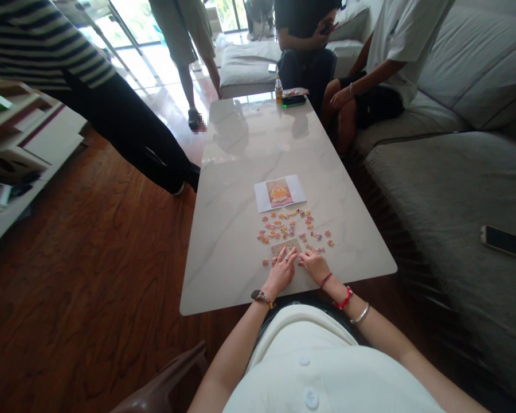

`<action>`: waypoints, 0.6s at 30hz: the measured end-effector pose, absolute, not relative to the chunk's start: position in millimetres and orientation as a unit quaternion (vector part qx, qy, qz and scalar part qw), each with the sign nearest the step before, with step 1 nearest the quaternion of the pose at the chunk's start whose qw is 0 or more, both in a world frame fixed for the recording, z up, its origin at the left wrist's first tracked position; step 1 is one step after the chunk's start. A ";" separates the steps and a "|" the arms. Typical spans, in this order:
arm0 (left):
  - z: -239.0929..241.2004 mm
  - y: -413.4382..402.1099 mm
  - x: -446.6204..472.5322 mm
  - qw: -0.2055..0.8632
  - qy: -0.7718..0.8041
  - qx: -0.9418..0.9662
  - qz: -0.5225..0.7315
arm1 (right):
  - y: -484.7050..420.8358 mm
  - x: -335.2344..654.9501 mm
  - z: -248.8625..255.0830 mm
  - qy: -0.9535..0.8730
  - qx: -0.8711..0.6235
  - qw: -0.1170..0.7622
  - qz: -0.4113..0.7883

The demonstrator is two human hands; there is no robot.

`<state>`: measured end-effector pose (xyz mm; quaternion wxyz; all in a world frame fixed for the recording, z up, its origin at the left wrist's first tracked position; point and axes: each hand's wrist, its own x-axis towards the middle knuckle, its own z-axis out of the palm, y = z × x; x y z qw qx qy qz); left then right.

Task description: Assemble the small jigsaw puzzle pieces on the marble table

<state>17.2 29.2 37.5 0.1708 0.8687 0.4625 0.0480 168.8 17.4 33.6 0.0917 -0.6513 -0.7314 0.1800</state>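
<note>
Your left hand [281, 269] lies flat, fingers spread, their tips touching the near edge of the small joined patch [286, 247]. Your right hand [313, 265] rests just beside it with fingers curled low; whether it pinches a piece is too small to tell. As I judge it, a sliding palm or bracelet could split the patch or sweep loose pieces [293, 225] off the table [227, 269], whose near rim is close. The patch sits at centre frame, just above both hands, with the loose pieces scattered beyond it and the reference picture [279, 193] higher still.
</note>
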 end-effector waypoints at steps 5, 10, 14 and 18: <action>36.8 29.2 17.3 0.164 0.460 0.871 0.049 | 19.7 171.3 37.0 -0.752 -0.630 0.077 0.180; 36.6 29.0 17.1 0.159 0.460 0.872 0.051 | 16.4 173.0 34.0 -0.743 -0.637 0.089 0.186; 39.4 29.5 17.3 0.158 0.456 0.875 0.038 | 12.0 172.6 29.1 -0.707 -0.652 0.162 0.220; 40.6 29.0 18.6 0.151 0.455 0.877 0.031 | 7.9 182.3 28.3 -0.670 -0.656 0.249 0.242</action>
